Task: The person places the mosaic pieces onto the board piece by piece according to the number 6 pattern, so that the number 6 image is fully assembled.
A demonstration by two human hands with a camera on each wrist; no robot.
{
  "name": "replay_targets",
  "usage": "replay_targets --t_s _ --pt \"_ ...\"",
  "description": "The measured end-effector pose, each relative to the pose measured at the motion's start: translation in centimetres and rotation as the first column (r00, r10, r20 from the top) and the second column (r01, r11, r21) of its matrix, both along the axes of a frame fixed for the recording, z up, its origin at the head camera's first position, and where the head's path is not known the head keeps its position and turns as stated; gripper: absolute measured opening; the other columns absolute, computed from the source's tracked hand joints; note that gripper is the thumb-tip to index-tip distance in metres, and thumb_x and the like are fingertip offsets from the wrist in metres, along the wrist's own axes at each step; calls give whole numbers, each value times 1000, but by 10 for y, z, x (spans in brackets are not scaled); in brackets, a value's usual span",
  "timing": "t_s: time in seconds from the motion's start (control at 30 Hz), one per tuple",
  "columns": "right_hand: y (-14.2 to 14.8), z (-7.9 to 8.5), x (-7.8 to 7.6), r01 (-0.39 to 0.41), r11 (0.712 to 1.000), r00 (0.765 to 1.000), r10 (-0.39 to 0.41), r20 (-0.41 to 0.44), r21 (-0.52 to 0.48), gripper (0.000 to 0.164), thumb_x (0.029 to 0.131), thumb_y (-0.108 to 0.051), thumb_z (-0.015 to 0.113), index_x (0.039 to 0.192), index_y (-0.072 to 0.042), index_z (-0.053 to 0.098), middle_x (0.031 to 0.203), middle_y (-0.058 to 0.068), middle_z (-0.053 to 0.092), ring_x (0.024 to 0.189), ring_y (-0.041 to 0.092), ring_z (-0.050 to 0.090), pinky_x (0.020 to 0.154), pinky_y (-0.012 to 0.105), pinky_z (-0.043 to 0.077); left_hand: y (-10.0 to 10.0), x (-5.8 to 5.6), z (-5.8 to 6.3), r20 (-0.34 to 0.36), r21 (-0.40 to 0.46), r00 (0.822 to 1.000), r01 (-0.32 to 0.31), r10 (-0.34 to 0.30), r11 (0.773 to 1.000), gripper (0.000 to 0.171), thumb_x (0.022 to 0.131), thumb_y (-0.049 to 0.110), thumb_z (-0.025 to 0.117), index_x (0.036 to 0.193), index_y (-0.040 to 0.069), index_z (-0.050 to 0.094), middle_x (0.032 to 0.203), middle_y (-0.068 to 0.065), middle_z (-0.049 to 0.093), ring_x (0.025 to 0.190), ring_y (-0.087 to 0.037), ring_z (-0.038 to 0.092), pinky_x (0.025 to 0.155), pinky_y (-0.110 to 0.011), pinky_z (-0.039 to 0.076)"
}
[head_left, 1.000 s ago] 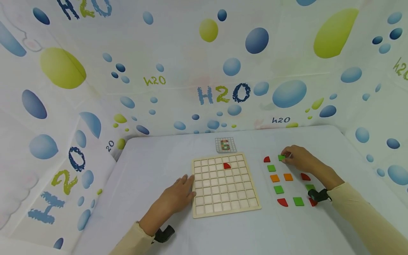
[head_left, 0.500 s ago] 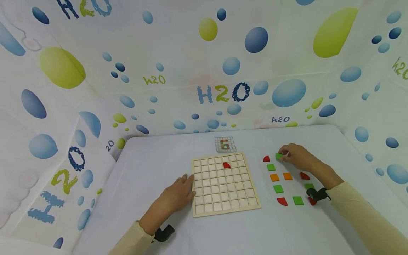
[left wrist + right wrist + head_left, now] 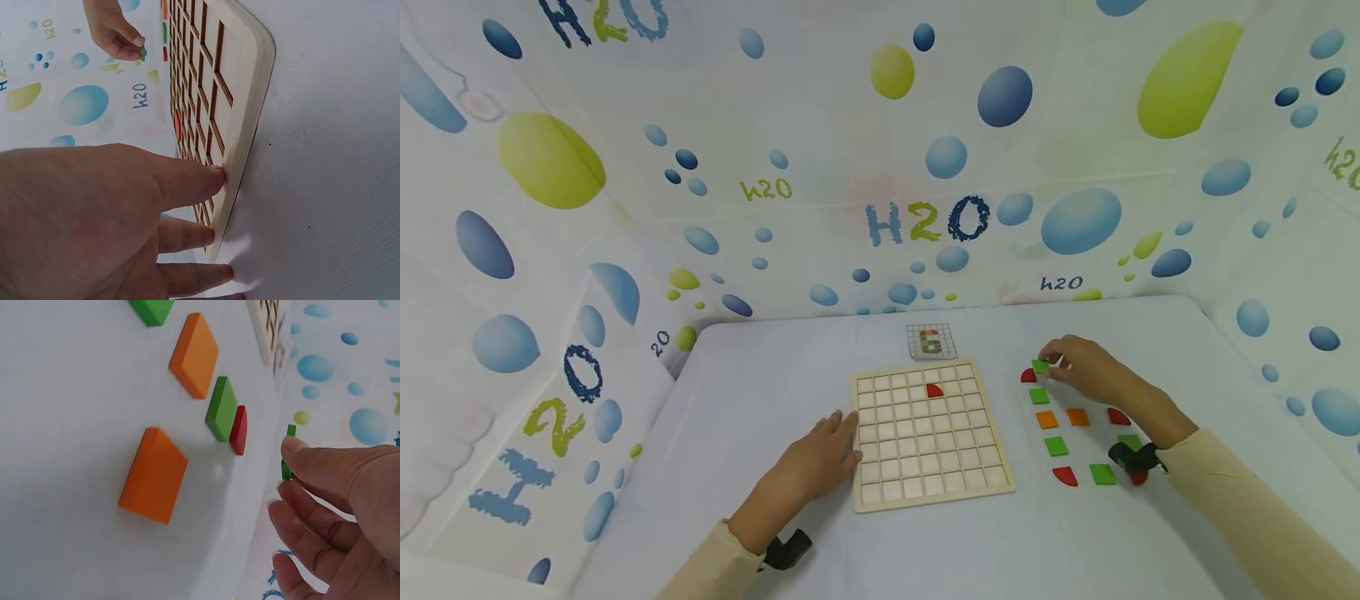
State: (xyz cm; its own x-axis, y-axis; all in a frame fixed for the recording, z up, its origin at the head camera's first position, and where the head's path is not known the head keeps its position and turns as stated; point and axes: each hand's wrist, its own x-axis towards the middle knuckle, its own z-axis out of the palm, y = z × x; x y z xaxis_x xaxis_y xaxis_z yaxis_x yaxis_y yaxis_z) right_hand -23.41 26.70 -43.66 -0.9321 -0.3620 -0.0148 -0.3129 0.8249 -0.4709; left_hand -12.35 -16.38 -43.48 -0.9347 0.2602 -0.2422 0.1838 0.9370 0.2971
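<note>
My right hand [image 3: 1084,367] pinches a green square tile [image 3: 287,464] between thumb and fingers, lifted off the table beside a red quarter-round tile [image 3: 1028,377]. With its fingers extended, my left hand [image 3: 820,458] touches the left edge of the wooden grid board [image 3: 928,497]; in the left wrist view the thumb [image 3: 209,181] rests on the board's rim. One red quarter-round tile [image 3: 934,390] lies in a cell of the board's upper part. Behind the board is a small gridded card [image 3: 931,342] with a coloured pattern on it.
Right of the board lie several loose tiles on the white table: orange squares [image 3: 1077,417], green squares [image 3: 1056,446] and red quarter-rounds [image 3: 1065,476]. My right forearm partly covers some of them. A patterned sheet [image 3: 820,250] rises behind the table.
My right hand has moved left with the green square tile, from the row's right side to above the red quarter-round. The left hand stays at the board's edge.
</note>
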Motion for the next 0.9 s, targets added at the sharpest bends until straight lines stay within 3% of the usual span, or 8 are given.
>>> replay_targets --t_s 0.63,0.9 --pt "-38 7 -3 -73 997 997 73 -32 -16 22 101 -13 73 121 -5 70 109 7 67 98 23 64 85 42 58 -2 -2 -8 -15 -16 1000 0 0 1000 63 108 30 61 161 2 40 164 -29 38 150 -49 41 117 -63 42" --pt "-55 10 -3 -98 995 995 97 -38 -26 23 100 -14 74 121 -5 70 109 7 67 99 24 64 85 42 59 -1 -1 -6 -16 -14 1000 0 0 1000 63 108 30 61 161 1 41 164 -29 39 150 -49 41 117 -62 41"
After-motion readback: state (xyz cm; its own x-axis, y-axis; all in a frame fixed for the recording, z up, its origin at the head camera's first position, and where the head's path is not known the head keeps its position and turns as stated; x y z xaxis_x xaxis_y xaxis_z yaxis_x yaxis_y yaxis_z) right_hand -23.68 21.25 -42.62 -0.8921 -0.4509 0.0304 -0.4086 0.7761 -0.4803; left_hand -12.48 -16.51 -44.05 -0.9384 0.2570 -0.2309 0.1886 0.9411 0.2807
